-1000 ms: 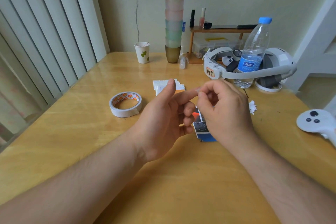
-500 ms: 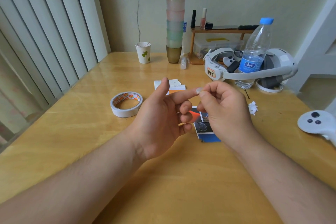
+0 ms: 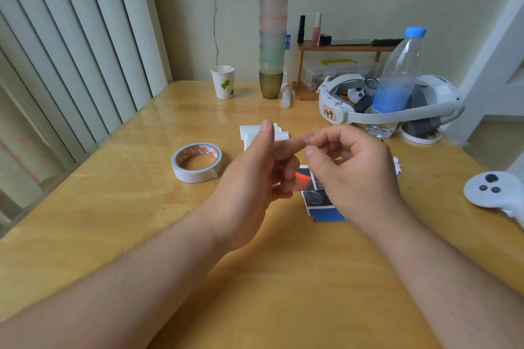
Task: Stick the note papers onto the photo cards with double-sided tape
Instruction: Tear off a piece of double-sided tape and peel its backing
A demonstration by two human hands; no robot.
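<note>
**Peeling the tape piece, cards waiting below**

Yellow wooden surface spreads under my forearms. Nearest, my left hand keeps its index finger out, the others loosely curled. My right hand pinches a small tape piece at that fingertip; it has drifted slightly right since a second ago, baring more of the photo cards beneath. I judge the backing is coming off. Farther left lies the tape roll; beyond my fingers, the note papers wait untouched.
</note>
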